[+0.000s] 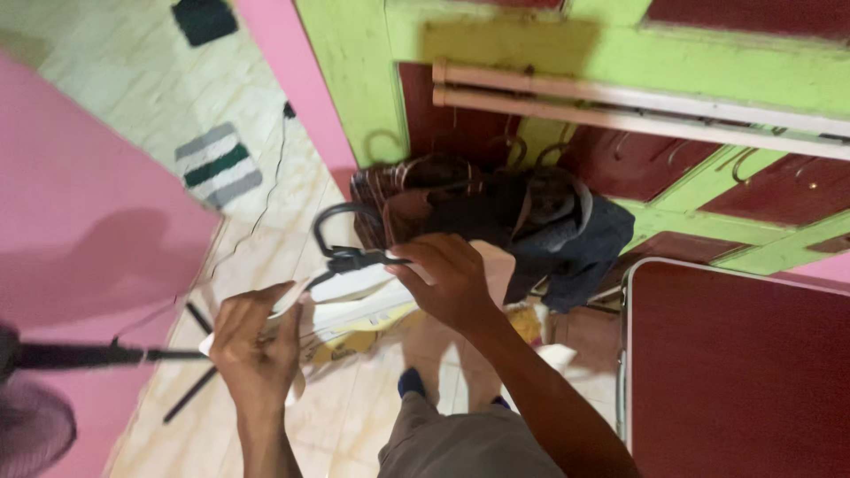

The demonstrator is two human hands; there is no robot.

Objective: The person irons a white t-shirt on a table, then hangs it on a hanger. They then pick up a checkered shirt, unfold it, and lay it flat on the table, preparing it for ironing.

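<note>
My right hand grips the neck of a black clothes hanger whose hook curves up to the left. A white garment hangs on it. My left hand pinches the lower left edge of that white cloth. Both hands are held in front of a bunch of dark clothes hanging on hooks from a pale rail fixed to a green and dark red door.
A dark red tabletop with a metal rim stands at the right. Pink walls flank a pale tiled floor with small striped mats. A black stand with legs reaches in from the left. My legs and feet show below.
</note>
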